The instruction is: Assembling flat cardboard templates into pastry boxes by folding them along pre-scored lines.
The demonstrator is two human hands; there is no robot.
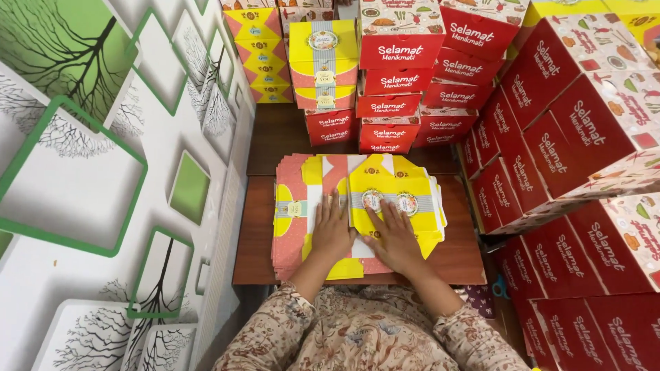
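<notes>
- Flat box blanks (357, 206), yellow and salmon-pink card with a grey band and round seals, lie in a loose pile across the middle of the small brown table (457, 257), reaching from near its left edge almost to its right edge.
- Left wall panel (89, 178), white with green-framed squares and bare-tree drawings, runs along the table's left edge.
- Left hand (332, 230) lies palm down with fingers spread on the white inner face of the topmost blank, just left of the pile's centre; it presses flat and closes on nothing.
- Right hand (395, 237) lies just beside it, fingers also splayed and pressing flat on the yellow flap below the grey band, gripping nothing.
- Patterned sleeves (364, 336) in beige and brown cover both arms at the table's near edge.
- Assembled yellow boxes (323, 55) stand stacked beyond the table's far edge, to the left.
- Red boxes (402, 82) with white lettering and food drawings are stacked behind the far edge, and more of them (570, 137) tower along the right edge, leaning over the table's far right corner.
</notes>
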